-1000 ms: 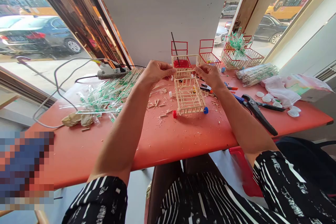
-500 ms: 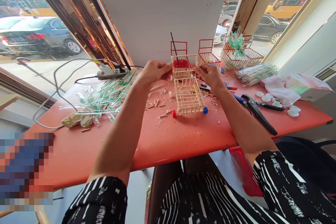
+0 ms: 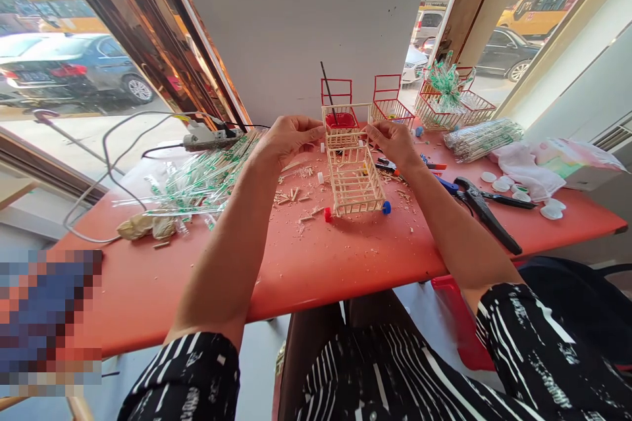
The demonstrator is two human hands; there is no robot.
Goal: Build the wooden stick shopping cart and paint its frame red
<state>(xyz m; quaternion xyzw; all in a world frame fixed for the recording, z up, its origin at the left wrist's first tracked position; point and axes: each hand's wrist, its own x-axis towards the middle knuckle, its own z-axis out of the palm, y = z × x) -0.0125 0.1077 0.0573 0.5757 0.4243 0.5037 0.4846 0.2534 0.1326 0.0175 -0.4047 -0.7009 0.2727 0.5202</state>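
A small cart (image 3: 356,181) built of pale wooden sticks stands on the red table, with a red bottle-cap wheel (image 3: 328,214) and a blue one (image 3: 386,208) at its near end. White caps show by its far end. My left hand (image 3: 295,137) pinches the left side of the cart's upright handle frame. On the right side of that frame, my right hand (image 3: 392,142) has its thumb and fingers closed. Behind the handle sits a red container (image 3: 342,120) with a thin dark stick (image 3: 328,91) leaning out of it.
Red stick carts (image 3: 392,108) stand along the wall. Wrapped sticks (image 3: 207,174) and a power strip (image 3: 207,139) lie left. At right are a bundle of sticks (image 3: 484,139), black-handled cutters (image 3: 486,214), white caps (image 3: 550,209) and a tissue pack (image 3: 577,164). Wood scraps litter the table (image 3: 316,270).
Almost nothing differs. My left fingers have shifted very slightly at the handle frame. The cart and my right hand stay in place.
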